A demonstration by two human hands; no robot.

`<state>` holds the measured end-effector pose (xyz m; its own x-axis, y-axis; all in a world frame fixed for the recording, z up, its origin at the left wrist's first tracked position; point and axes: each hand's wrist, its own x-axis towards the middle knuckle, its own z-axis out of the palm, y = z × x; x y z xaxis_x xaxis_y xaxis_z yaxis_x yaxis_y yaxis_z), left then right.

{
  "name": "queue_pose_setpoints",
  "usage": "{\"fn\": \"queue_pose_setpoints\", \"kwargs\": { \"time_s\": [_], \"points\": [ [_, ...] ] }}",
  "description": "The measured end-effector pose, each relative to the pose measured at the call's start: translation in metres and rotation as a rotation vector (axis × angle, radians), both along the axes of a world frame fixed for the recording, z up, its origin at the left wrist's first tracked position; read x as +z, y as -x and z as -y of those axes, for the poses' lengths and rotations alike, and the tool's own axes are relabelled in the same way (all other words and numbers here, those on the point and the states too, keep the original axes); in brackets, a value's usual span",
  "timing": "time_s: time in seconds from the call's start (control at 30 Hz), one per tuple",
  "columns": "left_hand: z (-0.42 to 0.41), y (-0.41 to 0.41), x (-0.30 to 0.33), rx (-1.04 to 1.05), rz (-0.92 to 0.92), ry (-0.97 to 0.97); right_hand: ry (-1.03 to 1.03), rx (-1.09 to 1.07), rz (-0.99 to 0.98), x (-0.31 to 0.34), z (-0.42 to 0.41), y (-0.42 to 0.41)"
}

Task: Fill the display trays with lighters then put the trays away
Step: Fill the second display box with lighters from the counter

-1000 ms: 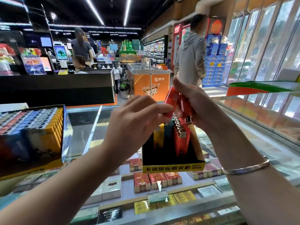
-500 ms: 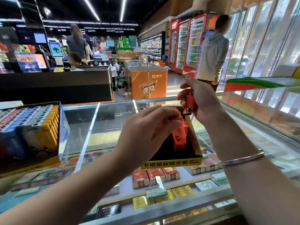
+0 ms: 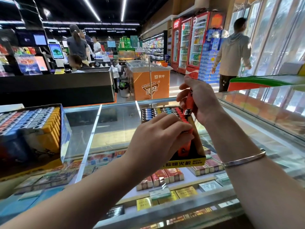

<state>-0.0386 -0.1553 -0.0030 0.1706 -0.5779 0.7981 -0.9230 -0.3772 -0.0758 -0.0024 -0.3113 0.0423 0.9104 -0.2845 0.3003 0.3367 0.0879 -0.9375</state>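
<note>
On the glass counter (image 3: 115, 123) stands a yellow-fronted tray (image 3: 200, 160), its far rows already filled with blue, yellow and red lighters whose metal heads point up, so each new one has to drop in upright beside the last. The left hand (image 3: 158, 138) reaches over the tray's near end with fingers curled down onto a red lighter (image 3: 184, 148) that sits in the right-hand row; it seems to be pressing or steadying it in place, though the knuckles hide the exact contact. The right hand (image 3: 200, 100) hovers just above and behind the tray's right edge, fingers and thumb wrapped around a small bundle of spare lighters (image 3: 189, 104), metal ends down. Holding the stock that near probably lets the left hand pick and seat one at a time without a long reach. The near part of the tray looks dark and unfilled, so loading is likely well short of done. A second, full tray (image 3: 29, 129) rests well apart at the counter's left end, presumably waiting to be put away.
</note>
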Motion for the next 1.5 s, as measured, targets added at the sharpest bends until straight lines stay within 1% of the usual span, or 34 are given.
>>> {"fn": "queue_pose_setpoints", "kwargs": {
  "time_s": [0.17,0.27,0.33,0.47,0.57,0.63,0.73,0.77,0.83,0.9,0.97,1.07,1.13,1.23,1.3,1.37,1.5],
  "points": [
    [0.005,-0.001,0.003,0.025,0.051,-0.046,0.003,-0.008,-0.003,0.000,-0.001,0.001],
    [0.007,-0.001,0.004,0.055,0.080,-0.105,0.001,-0.013,-0.010,0.001,-0.002,0.001],
    [0.007,-0.001,0.003,0.069,0.053,-0.125,-0.004,-0.019,-0.005,0.000,-0.002,0.002],
    [0.008,-0.001,0.003,0.082,-0.018,-0.077,-0.022,-0.032,0.010,0.000,-0.002,0.002],
    [0.007,0.000,0.002,0.101,-0.079,-0.057,-0.088,-0.056,0.012,0.000,-0.001,0.001],
    [0.005,0.000,0.000,0.112,-0.088,-0.079,-0.124,-0.070,0.007,0.001,0.001,0.000],
    [0.001,0.000,-0.003,0.102,-0.063,-0.101,-0.100,-0.083,-0.015,0.002,0.003,-0.001],
    [0.000,-0.001,-0.003,0.103,-0.064,-0.081,-0.092,-0.071,-0.019,0.003,0.002,-0.001],
    [-0.001,-0.003,-0.001,0.120,-0.105,0.018,-0.091,-0.003,-0.011,0.004,0.001,0.000],
    [-0.003,-0.004,0.004,0.130,-0.166,0.151,-0.099,0.129,0.028,0.004,-0.001,0.003],
    [-0.007,-0.006,0.008,0.115,-0.246,0.239,-0.070,0.261,0.078,0.005,-0.004,0.006],
    [-0.012,-0.004,0.013,0.009,-0.530,0.334,0.018,0.359,0.159,0.005,-0.012,0.008],
    [-0.012,-0.004,0.016,-0.077,-0.701,0.426,0.077,0.355,0.211,0.005,-0.016,0.008],
    [-0.012,-0.005,0.019,-0.175,-0.850,0.518,0.115,0.331,0.257,0.005,-0.018,0.009],
    [-0.013,-0.006,0.020,-0.208,-0.890,0.592,0.083,0.341,0.284,0.005,-0.017,0.008],
    [-0.015,-0.008,0.022,-0.210,-0.885,0.655,0.060,0.325,0.299,0.006,-0.015,0.007],
    [-0.017,-0.009,0.026,-0.187,-0.775,0.690,-0.038,0.180,0.256,0.007,-0.009,0.005]
  ]
}}
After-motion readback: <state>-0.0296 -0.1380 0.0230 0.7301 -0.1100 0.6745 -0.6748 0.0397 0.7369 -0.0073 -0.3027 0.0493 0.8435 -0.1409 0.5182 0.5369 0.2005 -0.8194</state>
